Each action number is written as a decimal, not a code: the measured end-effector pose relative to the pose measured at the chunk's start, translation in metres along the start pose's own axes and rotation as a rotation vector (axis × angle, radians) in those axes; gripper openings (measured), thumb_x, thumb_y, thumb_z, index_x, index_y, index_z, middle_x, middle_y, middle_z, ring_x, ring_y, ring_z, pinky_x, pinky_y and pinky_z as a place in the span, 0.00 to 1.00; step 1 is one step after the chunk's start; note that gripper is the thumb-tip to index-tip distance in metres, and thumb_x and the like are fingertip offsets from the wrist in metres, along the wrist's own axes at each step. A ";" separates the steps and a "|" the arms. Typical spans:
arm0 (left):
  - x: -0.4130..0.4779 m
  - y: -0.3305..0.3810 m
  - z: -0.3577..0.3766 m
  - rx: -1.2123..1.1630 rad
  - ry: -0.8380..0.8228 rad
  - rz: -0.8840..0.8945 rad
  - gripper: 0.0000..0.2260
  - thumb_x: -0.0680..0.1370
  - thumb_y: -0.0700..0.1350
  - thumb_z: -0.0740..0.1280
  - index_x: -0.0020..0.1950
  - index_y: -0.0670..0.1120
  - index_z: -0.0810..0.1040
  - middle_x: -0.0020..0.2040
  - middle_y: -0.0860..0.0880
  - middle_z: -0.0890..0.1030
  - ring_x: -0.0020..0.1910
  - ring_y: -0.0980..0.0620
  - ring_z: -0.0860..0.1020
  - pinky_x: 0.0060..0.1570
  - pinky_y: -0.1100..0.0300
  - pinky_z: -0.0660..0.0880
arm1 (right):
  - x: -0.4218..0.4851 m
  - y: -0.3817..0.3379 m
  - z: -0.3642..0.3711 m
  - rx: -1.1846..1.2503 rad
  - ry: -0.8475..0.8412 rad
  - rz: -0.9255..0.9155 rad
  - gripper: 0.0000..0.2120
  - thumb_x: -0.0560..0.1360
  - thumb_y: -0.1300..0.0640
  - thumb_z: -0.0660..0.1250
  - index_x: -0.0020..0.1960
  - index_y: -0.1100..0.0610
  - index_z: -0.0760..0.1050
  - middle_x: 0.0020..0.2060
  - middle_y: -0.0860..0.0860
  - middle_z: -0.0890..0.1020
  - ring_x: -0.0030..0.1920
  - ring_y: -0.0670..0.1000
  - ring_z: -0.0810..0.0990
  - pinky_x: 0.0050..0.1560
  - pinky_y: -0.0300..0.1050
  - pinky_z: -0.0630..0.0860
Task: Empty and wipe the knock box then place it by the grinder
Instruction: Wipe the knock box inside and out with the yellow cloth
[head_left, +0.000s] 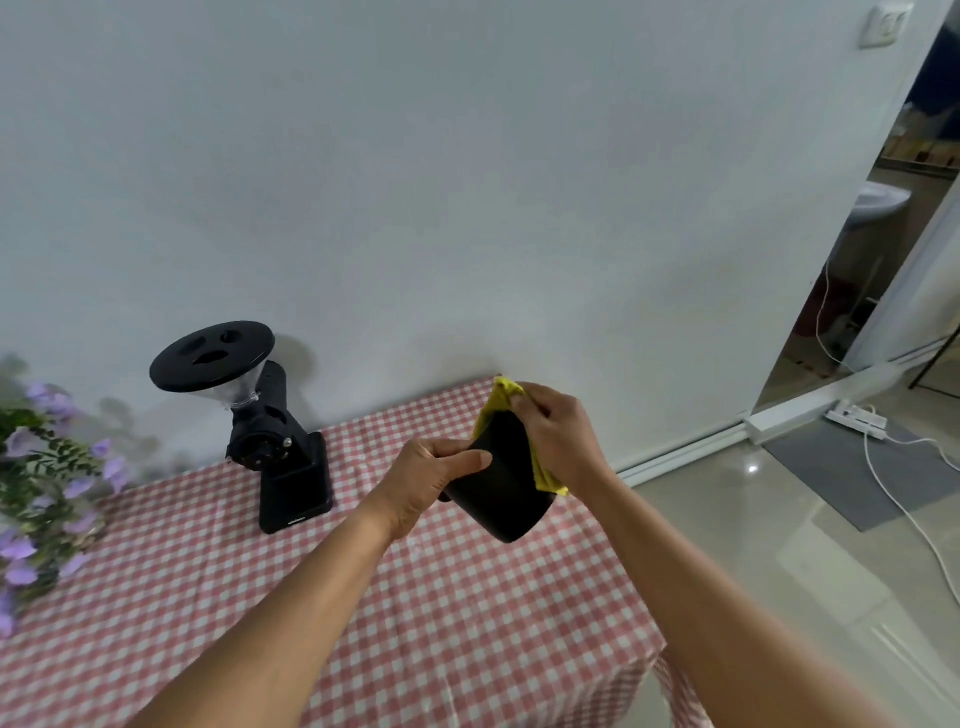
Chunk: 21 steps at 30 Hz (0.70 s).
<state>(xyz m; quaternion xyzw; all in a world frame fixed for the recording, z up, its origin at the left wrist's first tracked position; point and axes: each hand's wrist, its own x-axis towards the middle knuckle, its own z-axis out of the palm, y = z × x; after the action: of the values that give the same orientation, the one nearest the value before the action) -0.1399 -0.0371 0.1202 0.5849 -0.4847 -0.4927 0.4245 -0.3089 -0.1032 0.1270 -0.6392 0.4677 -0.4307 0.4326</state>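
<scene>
The table with a red and white checked cover (467, 639) lies nearest. Above it, the left hand (441, 480) curls fingers and thumb around the side of the black cylindrical knock box (504, 493). It holds the box tilted in the air, probably to turn the opening toward the other hand. The right hand (561, 436) pinches a yellow microfibre cloth (500, 399) against the rim, so I judge that wiping is the present step. Farther left, the black coffee grinder (280, 441) stands by the wall, well apart from the box.

blocked: grinder (280, 441) rear-left | flowers (47, 493) left | free: tablecloth (467, 623) centre
</scene>
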 end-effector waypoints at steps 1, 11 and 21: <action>0.002 0.000 0.000 0.001 0.014 -0.003 0.08 0.76 0.44 0.72 0.50 0.42 0.87 0.34 0.52 0.84 0.31 0.60 0.78 0.35 0.62 0.70 | -0.006 0.000 0.003 -0.037 0.039 -0.063 0.11 0.80 0.57 0.63 0.54 0.48 0.83 0.43 0.39 0.83 0.42 0.36 0.80 0.45 0.31 0.75; 0.004 -0.005 -0.004 -0.078 0.033 -0.016 0.06 0.76 0.44 0.73 0.43 0.42 0.86 0.31 0.50 0.80 0.30 0.54 0.74 0.32 0.58 0.66 | -0.021 0.037 0.015 -0.137 0.108 -0.362 0.14 0.79 0.53 0.62 0.61 0.52 0.81 0.61 0.49 0.82 0.63 0.49 0.79 0.65 0.47 0.74; 0.003 -0.003 -0.002 -0.059 0.012 0.018 0.08 0.76 0.43 0.73 0.39 0.41 0.84 0.29 0.49 0.78 0.29 0.54 0.74 0.29 0.62 0.68 | 0.006 0.016 0.009 0.074 0.056 0.162 0.15 0.78 0.48 0.61 0.45 0.58 0.79 0.34 0.54 0.78 0.34 0.51 0.75 0.37 0.48 0.72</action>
<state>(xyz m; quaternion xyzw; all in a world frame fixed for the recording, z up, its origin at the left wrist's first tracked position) -0.1373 -0.0393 0.1174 0.5708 -0.4727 -0.4993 0.4488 -0.3028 -0.1103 0.1107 -0.5706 0.5134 -0.4291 0.4761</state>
